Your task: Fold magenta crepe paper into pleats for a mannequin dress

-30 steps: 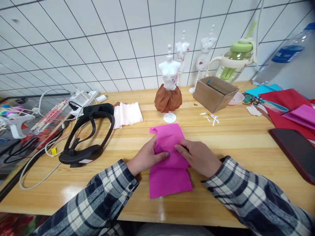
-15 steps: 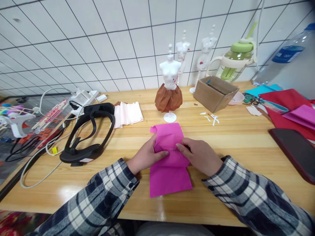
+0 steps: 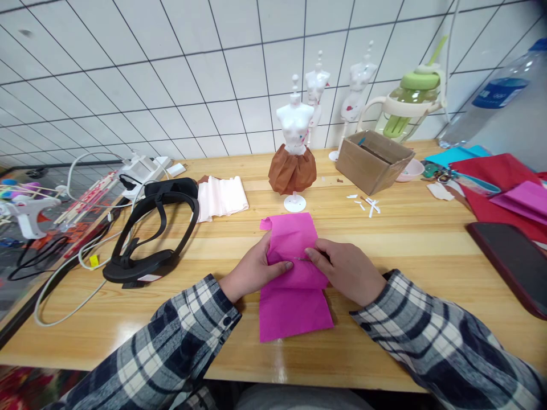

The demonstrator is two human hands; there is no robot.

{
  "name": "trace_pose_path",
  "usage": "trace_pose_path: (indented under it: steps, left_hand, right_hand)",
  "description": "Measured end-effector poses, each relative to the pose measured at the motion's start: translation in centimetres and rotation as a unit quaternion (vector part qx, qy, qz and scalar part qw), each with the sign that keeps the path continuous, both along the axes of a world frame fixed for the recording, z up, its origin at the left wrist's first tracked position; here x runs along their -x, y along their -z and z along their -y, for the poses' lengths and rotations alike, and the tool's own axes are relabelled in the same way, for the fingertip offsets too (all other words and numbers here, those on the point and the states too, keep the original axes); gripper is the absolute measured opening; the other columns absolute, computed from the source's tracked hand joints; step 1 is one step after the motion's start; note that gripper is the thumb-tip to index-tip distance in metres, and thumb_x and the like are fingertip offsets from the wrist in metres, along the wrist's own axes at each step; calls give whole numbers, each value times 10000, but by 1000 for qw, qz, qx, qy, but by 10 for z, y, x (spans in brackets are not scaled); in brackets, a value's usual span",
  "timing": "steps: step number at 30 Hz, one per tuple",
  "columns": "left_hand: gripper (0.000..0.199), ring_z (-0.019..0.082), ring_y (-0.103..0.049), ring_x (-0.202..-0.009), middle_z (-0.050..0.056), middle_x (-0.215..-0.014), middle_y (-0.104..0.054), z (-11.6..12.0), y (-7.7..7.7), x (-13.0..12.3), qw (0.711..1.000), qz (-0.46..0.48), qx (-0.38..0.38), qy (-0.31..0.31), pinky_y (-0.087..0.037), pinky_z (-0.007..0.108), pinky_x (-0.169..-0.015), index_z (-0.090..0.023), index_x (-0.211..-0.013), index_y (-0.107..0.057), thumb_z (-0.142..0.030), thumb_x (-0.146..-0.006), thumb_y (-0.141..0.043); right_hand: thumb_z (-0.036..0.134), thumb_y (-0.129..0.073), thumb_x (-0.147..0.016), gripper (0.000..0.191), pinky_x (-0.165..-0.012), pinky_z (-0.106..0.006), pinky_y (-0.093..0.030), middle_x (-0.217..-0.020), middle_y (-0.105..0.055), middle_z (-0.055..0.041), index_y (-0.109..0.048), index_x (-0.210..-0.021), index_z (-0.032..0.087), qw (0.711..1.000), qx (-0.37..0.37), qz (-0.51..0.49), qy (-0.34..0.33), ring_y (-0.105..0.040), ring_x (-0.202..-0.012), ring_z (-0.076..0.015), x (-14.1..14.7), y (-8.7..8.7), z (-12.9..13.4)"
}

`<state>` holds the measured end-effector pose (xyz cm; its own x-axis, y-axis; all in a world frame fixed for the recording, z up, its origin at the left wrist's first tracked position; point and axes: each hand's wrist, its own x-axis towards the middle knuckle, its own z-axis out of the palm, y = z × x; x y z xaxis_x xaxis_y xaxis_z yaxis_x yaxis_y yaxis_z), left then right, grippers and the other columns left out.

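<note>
Bright pink crepe paper (image 3: 294, 316) lies folded over in front of me, its upper layer raised and its lower end flat on the table. My left hand (image 3: 255, 266) grips its left edge, thumb on top and fingers behind. At the right edge, my right hand (image 3: 344, 265) pinches with thumb and forefinger. A thin, needle-like metal thing (image 3: 301, 259) sticks out leftward from that pinch across the paper; its full shape is hidden. Beyond the paper stands a small white dress form (image 3: 296, 122) with a puffy brown paper skirt (image 3: 293, 172).
Pale pink paper (image 3: 224, 196) and a black headset strap (image 3: 160, 239) are on the left, near cables and a white glue gun (image 3: 29, 213). On the right are a cardboard box (image 3: 375, 162), white paper scraps (image 3: 371, 208), red paper (image 3: 491, 188) and a phone (image 3: 513, 265).
Both hands and the pink crepe paper stay almost in place. The whole view has shifted very slightly.
</note>
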<state>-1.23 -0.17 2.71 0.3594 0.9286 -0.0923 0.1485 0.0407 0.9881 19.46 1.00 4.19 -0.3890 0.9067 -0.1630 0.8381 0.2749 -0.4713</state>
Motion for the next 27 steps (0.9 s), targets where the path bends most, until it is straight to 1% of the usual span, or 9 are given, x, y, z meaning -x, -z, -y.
trace_pose_path:
  steps: [6, 13, 23, 27]
  left_hand:
    - [604, 264, -584, -1165, 107, -1280, -614, 1, -1, 0, 1000, 2, 15, -5, -471, 385, -993, -152, -1318, -454, -293, -790, -712]
    - [581, 261, -597, -1134, 98, -1261, -620, 1, 1, 1, 1000, 5, 16, 3, -487, 391, -974, -168, -1308, -460, -283, -794, -706]
    - [596, 255, -601, -1118, 105, -1245, -628, 1, 4, 2, 1000, -7, 4, 0, -483, 390, -977, -154, -1320, -454, -277, -796, -710]
    - [601, 257, -593, -1143, 108, -1283, -611, 0, 4, 2, 1000, -2, 4, 4, -472, 389, -992, -162, -1327, -461, -275, -793, -714]
  right_hand:
    - [458, -358, -980, 351, -580, -269, -274, -721, -667, -12, -574, -825, 229, 1000, -4, 10, 1, -591, -673, -163, 0, -1, 0]
    - [437, -326, -994, 361, -594, -273, -279, -771, -688, -25, -575, -839, 228, 1000, -1, 8, 2, -611, -717, -172, 1, -1, 2]
    - [440, -323, -998, 365, -575, -279, -249, -730, -670, -24, -559, -830, 219, 1000, -13, 22, -6, -600, -675, -167, 7, 0, 4]
    - [442, -331, -996, 352, -568, -283, -238, -726, -666, -23, -544, -828, 219, 999, -22, 28, -6, -601, -671, -171, 8, -1, 6]
